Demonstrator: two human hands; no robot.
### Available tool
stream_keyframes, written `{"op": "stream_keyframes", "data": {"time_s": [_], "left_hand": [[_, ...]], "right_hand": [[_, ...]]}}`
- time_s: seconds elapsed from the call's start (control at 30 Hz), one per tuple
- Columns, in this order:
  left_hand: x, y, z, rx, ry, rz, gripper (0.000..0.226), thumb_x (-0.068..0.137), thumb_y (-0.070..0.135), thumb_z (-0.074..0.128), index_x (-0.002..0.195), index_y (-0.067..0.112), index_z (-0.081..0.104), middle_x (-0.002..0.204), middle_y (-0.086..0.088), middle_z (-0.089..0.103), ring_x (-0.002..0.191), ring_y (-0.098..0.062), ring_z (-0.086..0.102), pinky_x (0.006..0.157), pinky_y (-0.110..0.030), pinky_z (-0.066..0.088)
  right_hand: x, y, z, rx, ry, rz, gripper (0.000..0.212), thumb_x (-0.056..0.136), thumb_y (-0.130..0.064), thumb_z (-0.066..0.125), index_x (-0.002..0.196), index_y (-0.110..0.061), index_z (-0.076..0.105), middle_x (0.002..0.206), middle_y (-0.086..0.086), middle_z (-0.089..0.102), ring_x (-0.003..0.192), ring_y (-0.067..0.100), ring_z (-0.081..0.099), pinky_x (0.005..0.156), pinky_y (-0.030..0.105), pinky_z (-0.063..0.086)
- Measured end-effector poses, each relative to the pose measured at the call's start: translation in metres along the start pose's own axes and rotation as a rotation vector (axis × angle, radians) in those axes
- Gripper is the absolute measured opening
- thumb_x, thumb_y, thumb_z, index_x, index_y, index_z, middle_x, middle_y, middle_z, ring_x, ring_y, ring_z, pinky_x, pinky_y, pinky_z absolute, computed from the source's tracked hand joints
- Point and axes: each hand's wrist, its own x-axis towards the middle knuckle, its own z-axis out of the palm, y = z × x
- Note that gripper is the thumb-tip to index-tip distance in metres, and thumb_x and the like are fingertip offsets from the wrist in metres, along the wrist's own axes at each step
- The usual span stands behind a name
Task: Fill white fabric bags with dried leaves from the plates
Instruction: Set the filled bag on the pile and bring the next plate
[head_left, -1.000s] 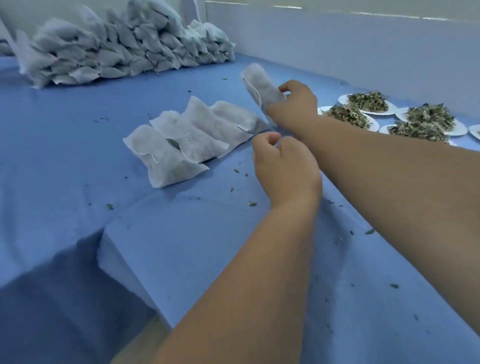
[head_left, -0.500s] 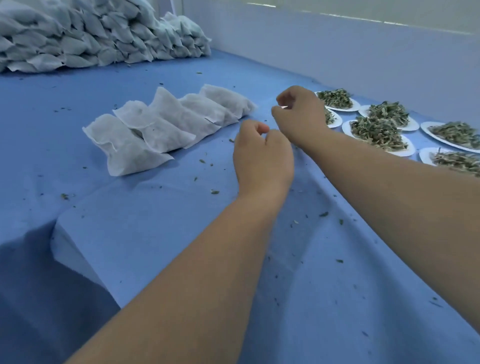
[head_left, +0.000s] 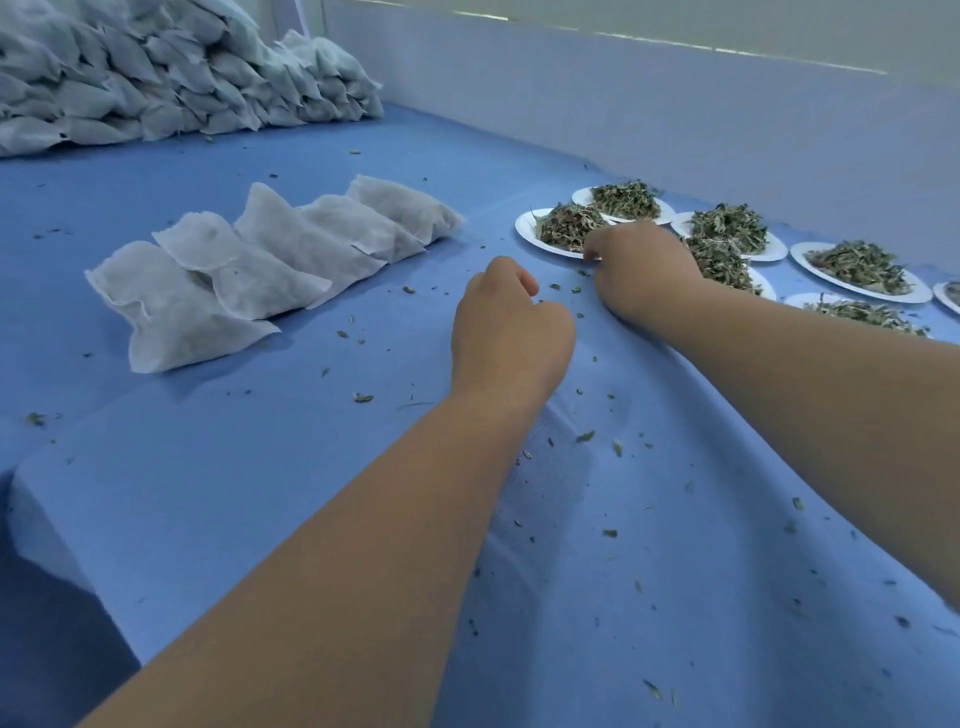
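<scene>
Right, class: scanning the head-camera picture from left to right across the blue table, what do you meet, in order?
First the row of filled white bags → left hand → right hand → wide plate of dried leaves.

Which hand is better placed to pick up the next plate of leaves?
Right hand: it is already at the rim of the nearest plate. The left hand is curled over the blue cloth, short of it.

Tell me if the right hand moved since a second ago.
Yes. The right hand left the end of the row of bags and went right, to the nearest plate.
</scene>
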Motion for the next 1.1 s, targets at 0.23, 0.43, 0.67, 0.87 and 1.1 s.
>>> {"op": "stream_keyframes", "data": {"time_s": [0.23,0.43,0.67,0.87,1.1], "left_hand": [[0.004,-0.004,0.0,-0.003,-0.011,0.018,0.022,0.084,0.012,0.048,0.104,0.021,0.054,0.102,0.01,0.05,0.086,-0.009,0.051,0.068,-0.031,0.043],[0.008,-0.006,0.002,-0.018,-0.005,0.025,0.021,0.085,0.014,0.049,0.104,0.021,0.053,0.099,0.012,0.049,0.082,-0.005,0.049,0.058,-0.024,0.036],[0.011,-0.005,-0.003,-0.101,0.084,-0.056,0.025,0.083,0.011,0.041,0.103,0.02,0.054,0.112,0.001,0.058,0.095,-0.018,0.055,0.074,-0.035,0.049],[-0.001,0.003,-0.002,0.087,0.021,0.02,0.025,0.093,0.017,0.036,0.108,0.018,0.056,0.105,0.003,0.059,0.093,-0.019,0.053,0.062,-0.029,0.034],[-0.048,0.024,0.029,0.333,-0.195,0.126,0.028,0.1,0.027,0.035,0.119,0.013,0.049,0.106,-0.01,0.06,0.083,-0.021,0.057,0.062,-0.032,0.039]], "right_hand": [[0.015,0.005,0.007,-0.097,0.015,-0.083,0.018,0.09,-0.003,0.049,0.101,-0.016,0.056,0.079,0.009,0.051,0.075,0.035,0.054,0.056,0.031,0.034],[0.013,0.003,0.003,-0.142,0.047,-0.172,0.008,0.09,-0.006,0.048,0.097,-0.011,0.049,0.074,0.014,0.054,0.07,0.036,0.054,0.054,0.033,0.036],[-0.062,0.005,-0.026,-0.218,0.046,-0.235,0.007,0.092,-0.011,0.048,0.097,-0.014,0.05,0.069,0.01,0.052,0.062,0.035,0.05,0.049,0.031,0.024],[-0.172,0.019,-0.066,-0.219,0.001,-0.271,0.003,0.095,-0.016,0.048,0.098,-0.015,0.047,0.062,0.004,0.047,0.055,0.031,0.044,0.047,0.029,0.023],[-0.264,0.035,-0.101,-0.057,-0.034,-0.108,0.004,0.094,-0.018,0.05,0.093,-0.02,0.046,0.073,0.002,0.057,0.068,0.032,0.051,0.057,0.038,0.044]]}}
